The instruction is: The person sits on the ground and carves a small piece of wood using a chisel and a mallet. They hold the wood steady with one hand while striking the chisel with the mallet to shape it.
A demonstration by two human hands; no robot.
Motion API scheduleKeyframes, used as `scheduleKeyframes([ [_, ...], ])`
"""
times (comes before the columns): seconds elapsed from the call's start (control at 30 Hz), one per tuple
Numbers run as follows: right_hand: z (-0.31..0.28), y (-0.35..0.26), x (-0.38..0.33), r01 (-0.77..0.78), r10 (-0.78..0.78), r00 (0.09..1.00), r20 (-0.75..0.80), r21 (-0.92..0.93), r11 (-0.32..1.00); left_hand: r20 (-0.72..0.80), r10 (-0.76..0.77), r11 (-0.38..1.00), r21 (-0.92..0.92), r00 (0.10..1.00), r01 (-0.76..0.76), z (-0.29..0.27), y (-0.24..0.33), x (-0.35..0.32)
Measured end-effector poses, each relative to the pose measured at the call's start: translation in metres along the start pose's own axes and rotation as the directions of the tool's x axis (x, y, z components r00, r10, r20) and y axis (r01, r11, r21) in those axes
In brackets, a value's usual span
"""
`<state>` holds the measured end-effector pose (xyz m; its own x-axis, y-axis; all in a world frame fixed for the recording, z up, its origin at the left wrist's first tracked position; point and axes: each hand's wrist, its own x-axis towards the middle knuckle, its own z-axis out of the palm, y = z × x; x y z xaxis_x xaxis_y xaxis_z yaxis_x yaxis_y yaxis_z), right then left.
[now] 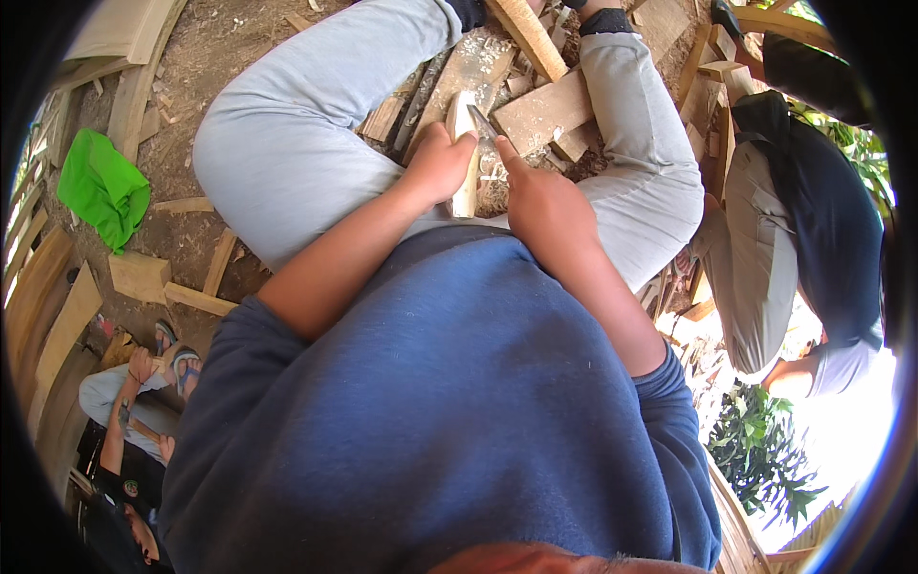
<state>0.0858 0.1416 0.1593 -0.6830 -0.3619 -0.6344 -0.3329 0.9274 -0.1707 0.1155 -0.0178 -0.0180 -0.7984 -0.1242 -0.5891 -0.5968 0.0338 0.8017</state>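
Note:
A pale, narrow piece of wood [463,117] stands between my bent legs, its near end close to my lap. My left hand [442,163] is closed around its left side, thumb toward the top. My right hand [547,196] is closed on a knife, index finger stretched along it; the handle is hidden in my fist. The knife's dark, thin blade [482,121] points up and left, its tip at or very near the wood's right edge. I cannot tell whether it is cutting in.
Planks and a wood block [545,113] lie beyond my hands among shavings. A bright green cloth [103,189] and offcuts [141,277] are on the ground at left. One person [134,392] sits at lower left; another person [813,220] is close on the right.

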Motion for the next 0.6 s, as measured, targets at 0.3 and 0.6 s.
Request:
scheduleKeyframes([
  [0.3,0.022,0.005,0.028,0.08,-0.081,0.972,-0.22,-0.011,0.997,-0.014,0.005,0.99,0.141,1.0,-0.003,-0.006,0.034,-0.018],
  [0.6,0.0,-0.003,-0.001,0.06,-0.062,0.997,-0.049,-0.044,0.997,-0.003,0.013,0.983,0.185,1.0,-0.012,-0.005,0.022,-0.012],
])
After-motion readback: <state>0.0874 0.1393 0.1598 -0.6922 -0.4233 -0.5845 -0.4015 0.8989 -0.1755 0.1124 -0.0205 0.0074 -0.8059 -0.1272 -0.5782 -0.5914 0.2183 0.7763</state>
